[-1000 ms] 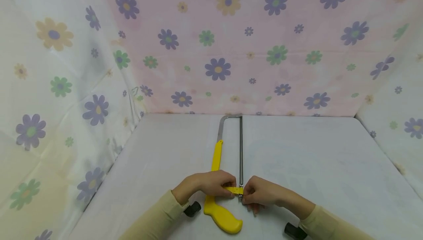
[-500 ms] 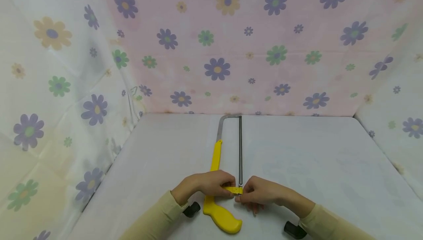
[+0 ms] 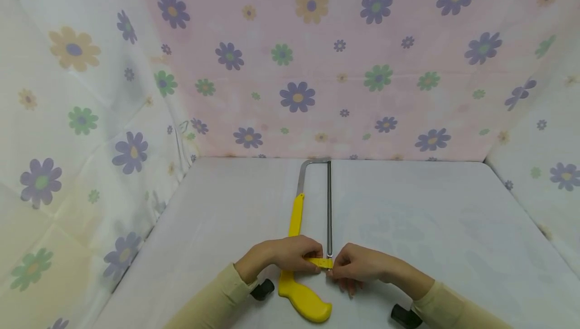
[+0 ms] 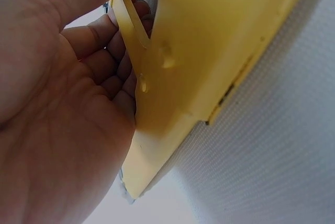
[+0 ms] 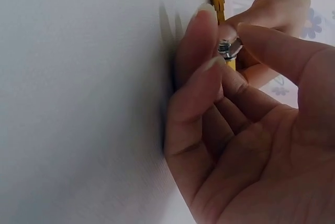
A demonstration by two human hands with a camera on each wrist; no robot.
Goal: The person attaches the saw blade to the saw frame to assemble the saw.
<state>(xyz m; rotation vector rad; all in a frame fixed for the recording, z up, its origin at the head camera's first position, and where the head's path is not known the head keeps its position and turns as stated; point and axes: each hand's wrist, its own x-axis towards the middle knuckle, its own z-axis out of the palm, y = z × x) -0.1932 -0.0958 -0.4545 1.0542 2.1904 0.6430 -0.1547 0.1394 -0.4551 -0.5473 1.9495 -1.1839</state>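
Note:
A hacksaw (image 3: 296, 218) lies flat on the white table, its yellow handle (image 3: 308, 303) toward me and its grey metal bow at the far end. The blade (image 3: 329, 208) runs along its right side. My left hand (image 3: 292, 252) grips the short yellow arm near the handle; the left wrist view shows fingers curled behind this yellow arm (image 4: 133, 30). At the blade's near end, my right hand (image 3: 364, 263) holds a small metal wing nut (image 5: 228, 49) on a threaded screw between thumb and index finger. The other right fingers are loosely curled close to the tabletop, and the fingers partly hide the nut.
The white table (image 3: 435, 218) extends to both sides of the saw. Flower-patterned cloth (image 3: 335, 67) hangs behind it and along both sides. A black wrist-worn device (image 3: 263, 289) shows beneath the left sleeve, another black device (image 3: 405, 315) beneath the right.
The right thumb and fingertips have shifted slightly around the wing nut, reaching left under the yellow arm and then drawing back. The left hand and the hacksaw stay in place.

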